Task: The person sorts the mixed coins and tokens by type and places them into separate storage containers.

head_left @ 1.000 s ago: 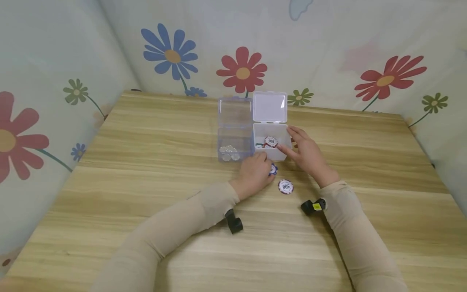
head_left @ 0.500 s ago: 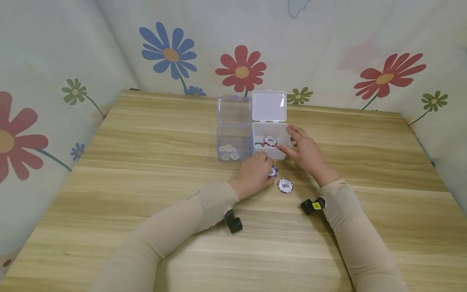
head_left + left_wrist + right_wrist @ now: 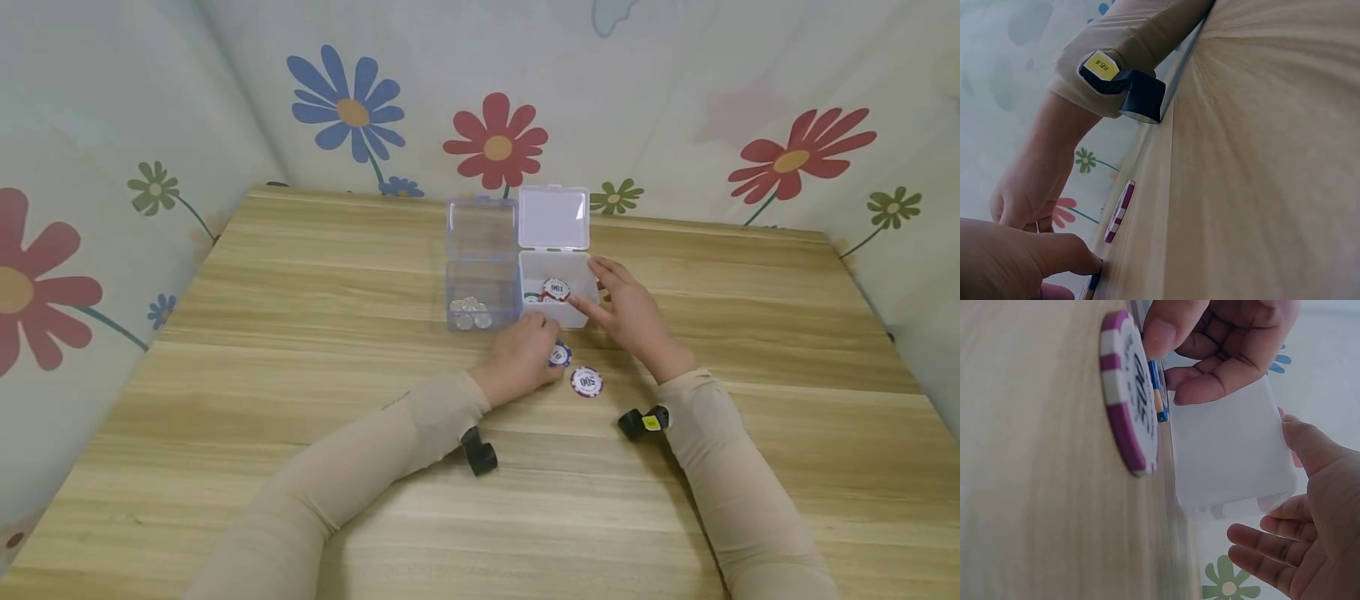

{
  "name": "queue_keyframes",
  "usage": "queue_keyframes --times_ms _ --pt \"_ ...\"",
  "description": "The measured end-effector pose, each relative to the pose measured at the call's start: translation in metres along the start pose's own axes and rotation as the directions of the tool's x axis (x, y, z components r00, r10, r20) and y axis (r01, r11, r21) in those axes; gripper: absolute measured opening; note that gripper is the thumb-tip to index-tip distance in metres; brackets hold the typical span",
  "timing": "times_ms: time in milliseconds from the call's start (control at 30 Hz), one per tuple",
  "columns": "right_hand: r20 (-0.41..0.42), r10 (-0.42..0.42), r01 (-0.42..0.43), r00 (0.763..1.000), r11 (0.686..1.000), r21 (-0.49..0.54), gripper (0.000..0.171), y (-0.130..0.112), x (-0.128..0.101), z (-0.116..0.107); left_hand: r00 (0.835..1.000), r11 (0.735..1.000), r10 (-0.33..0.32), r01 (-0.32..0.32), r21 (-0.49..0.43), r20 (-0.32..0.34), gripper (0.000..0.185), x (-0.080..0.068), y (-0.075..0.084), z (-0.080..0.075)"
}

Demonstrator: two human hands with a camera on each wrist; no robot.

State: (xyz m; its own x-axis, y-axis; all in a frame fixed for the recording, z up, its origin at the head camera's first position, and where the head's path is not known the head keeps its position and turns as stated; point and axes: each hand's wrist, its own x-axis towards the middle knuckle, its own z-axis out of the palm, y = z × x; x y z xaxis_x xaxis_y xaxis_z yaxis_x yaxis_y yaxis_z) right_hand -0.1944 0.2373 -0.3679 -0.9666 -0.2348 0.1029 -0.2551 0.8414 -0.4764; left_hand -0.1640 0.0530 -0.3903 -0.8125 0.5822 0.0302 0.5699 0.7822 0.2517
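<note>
My left hand (image 3: 550, 350) lies on the wooden table (image 3: 300, 333) in front of two small boxes. Its thumb and fingers pinch a blue poker chip (image 3: 559, 355), which the right wrist view shows standing on edge (image 3: 1160, 399) in the left hand (image 3: 1169, 362). A purple 500 chip (image 3: 587, 382) lies flat just right of it, also seen close up (image 3: 1127, 394). My right hand (image 3: 611, 298) rests with straight fingers against the right front of the white open box (image 3: 577, 312), which holds a red 100 chip (image 3: 556, 289).
A clear open box (image 3: 480, 275) with several silver coins (image 3: 468, 315) stands left of the white one, both lids up. Flowered fabric walls (image 3: 225, 100) close in the table on three sides. A black wrist camera (image 3: 480, 454) sits under each forearm.
The blue chip shows a little more from under my left fingers than before. The right hand and the boxes have stayed where they were.
</note>
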Motion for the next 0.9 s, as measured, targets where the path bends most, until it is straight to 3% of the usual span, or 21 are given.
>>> queue_keyframes --times_ms 667,900 --pt "0.015 0.012 -0.012 1.000 1.000 -0.008 0.075 -0.002 0.003 -0.003 0.999 0.997 0.043 -0.043 -0.060 0.001 0.037 0.001 -0.001 -0.006" --pt "0.023 0.031 -0.031 0.999 1.000 -0.004 0.076 -0.001 -0.002 0.000 0.997 0.991 0.070 -0.074 -0.111 -0.037 0.037 -0.005 0.004 -0.012"
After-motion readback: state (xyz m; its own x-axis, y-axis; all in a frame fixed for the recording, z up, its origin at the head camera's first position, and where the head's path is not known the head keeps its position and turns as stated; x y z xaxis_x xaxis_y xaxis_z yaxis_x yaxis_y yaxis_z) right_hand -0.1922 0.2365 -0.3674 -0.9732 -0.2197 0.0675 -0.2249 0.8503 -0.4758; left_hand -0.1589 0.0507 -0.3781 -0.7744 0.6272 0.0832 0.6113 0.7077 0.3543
